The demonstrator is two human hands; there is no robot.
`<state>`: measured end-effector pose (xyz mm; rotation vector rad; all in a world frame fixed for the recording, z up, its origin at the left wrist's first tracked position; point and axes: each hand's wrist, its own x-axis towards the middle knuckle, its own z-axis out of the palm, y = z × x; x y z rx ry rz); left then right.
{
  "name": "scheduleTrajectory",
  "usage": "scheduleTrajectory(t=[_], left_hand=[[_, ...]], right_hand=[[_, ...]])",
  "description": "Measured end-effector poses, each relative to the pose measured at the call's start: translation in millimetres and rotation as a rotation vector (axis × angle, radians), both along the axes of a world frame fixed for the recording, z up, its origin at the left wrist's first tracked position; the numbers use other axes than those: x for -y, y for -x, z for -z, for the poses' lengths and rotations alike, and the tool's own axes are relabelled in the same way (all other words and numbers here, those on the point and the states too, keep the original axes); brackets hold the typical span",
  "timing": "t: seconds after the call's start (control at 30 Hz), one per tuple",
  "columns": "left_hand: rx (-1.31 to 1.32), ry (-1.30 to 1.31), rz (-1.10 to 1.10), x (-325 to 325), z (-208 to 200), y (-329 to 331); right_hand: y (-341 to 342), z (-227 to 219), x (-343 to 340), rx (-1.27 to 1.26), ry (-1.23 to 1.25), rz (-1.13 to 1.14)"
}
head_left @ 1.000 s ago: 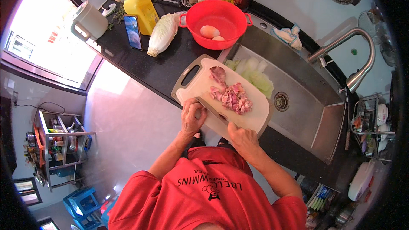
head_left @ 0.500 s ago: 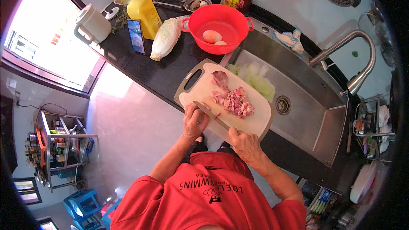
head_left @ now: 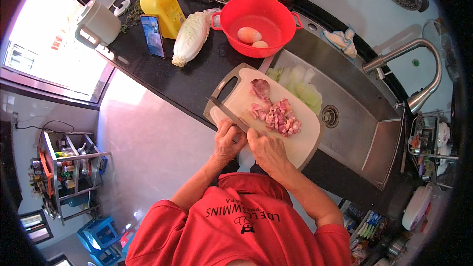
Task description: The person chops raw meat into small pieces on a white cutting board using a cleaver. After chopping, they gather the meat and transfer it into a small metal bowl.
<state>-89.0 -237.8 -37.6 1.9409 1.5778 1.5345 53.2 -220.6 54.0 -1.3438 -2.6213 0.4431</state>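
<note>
Here, the knife (head_left: 227,112) (clear of the diced meat (head_left: 284,119)) reaches the board's edge (head_left: 224,82).

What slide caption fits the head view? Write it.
Right hand holds a knife over a cutting board bearing cut meat.

It was a kitchen: a chopping board (head_left: 301,145) lay mid-frame, partly over a black counter (head_left: 160,76), a steel sink (head_left: 347,143) and arched faucet (head_left: 422,98) stood right of centre, and the dim right rim held what seemed a dish rack (head_left: 436,155).

Head-worn fisheye — steeply down onto nearby cutting board (head_left: 301,144)
</note>
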Motion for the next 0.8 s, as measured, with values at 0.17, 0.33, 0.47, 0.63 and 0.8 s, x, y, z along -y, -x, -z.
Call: scheduleTrajectory(t=[0.17, 0.33, 0.47, 0.63, 0.8], left_hand=[[-0.003, -0.043, -0.009, -2, -1, -2], [-0.004, -0.047, 0.000, -1, 1, -2], [0.022, -0.030, -0.006, 0, -1, -2], [0.083, -0.048, 0.017, 0, 1, -1], [0.038, -0.066, 0.043, 1, 1, 2]], right_hand=[[12, 11, -6, -0.022, 0.006, 0.010], [-6, 12, 14, 0.030, 0.048, 0.071], [-26, 1, 30, 0.118, 0.093, 0.070], [-73, 6, 43, 0.056, 0.115, 0.139], [-72, 0, 32, -0.105, 0.010, 0.129]])
